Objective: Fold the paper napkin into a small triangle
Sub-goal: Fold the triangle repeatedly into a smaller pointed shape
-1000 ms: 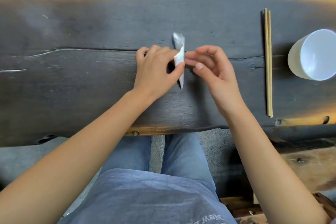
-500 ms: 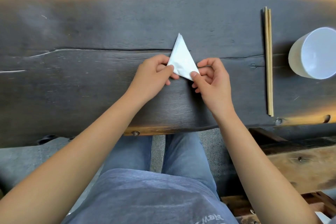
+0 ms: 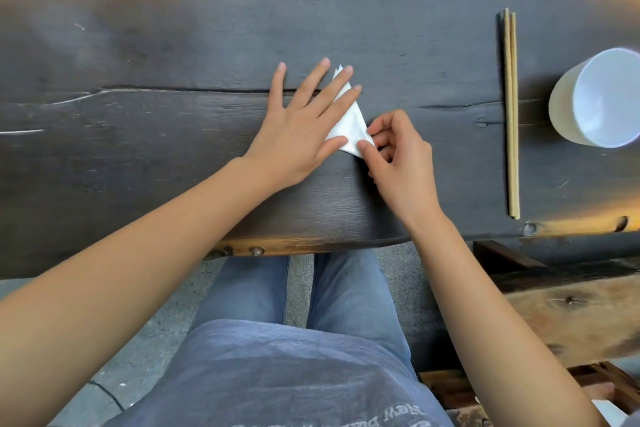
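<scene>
A white paper napkin (image 3: 353, 126), folded into a small triangle, lies flat on the dark wooden table (image 3: 173, 55) near its middle. My left hand (image 3: 304, 121) rests flat on the napkin's left part with fingers spread, covering much of it. My right hand (image 3: 398, 152) pinches the napkin's near right corner between thumb and forefinger. The far tip of the triangle pokes out between my left fingers.
A pair of wooden chopsticks (image 3: 511, 114) lies lengthwise at the right. A white cup (image 3: 599, 97) lies on its side at the far right edge. The table's near edge (image 3: 311, 246) runs just above my lap. A wooden bench (image 3: 581, 315) stands at lower right.
The napkin went from held upright between both hands to lying flat as a triangle. My left hand opened and spread flat on it; my right hand kept its hold on the near corner.
</scene>
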